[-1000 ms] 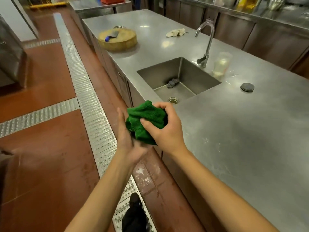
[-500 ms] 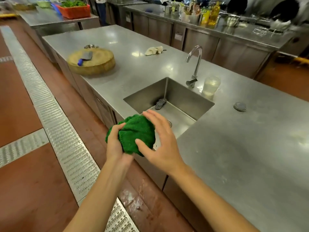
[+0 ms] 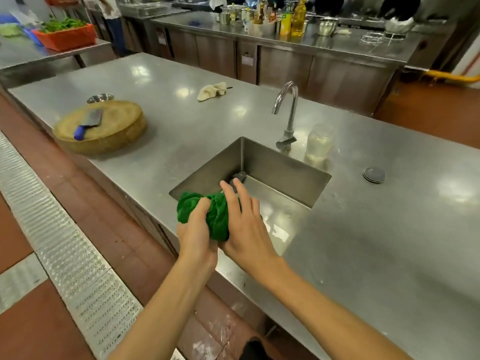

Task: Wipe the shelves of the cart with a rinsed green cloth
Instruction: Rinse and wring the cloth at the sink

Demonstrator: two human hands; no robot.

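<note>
Your left hand point(image 3: 197, 231) grips the one green cloth point(image 3: 205, 213), thumb curled over the bunched fabric, while your right hand point(image 3: 246, 226) lies against the cloth's right side with all of its fingers straight and spread, clasping nothing. The cloth is wadded between your two hands, held above the near left corner of the single sink point(image 3: 270, 162), over its rim. One small dark lump point(image 3: 240, 175) lies on the sink floor just past your right fingertips. Behind the basin stands one curved tap point(image 3: 288, 113), and just beside it, to the right, one clear jar point(image 3: 319, 142). Further right, one dark round disc point(image 3: 374, 174) lies flat on the steel counter point(image 3: 376, 255). To the left sits one round wooden chopping block point(image 3: 117, 131) with one blue-handled cleaver point(image 3: 89, 120) lying on top, one small metal bowl point(image 3: 100, 97) just behind it, and one crumpled beige rag point(image 3: 211, 90) well apart, toward the counter's far edge.
</note>
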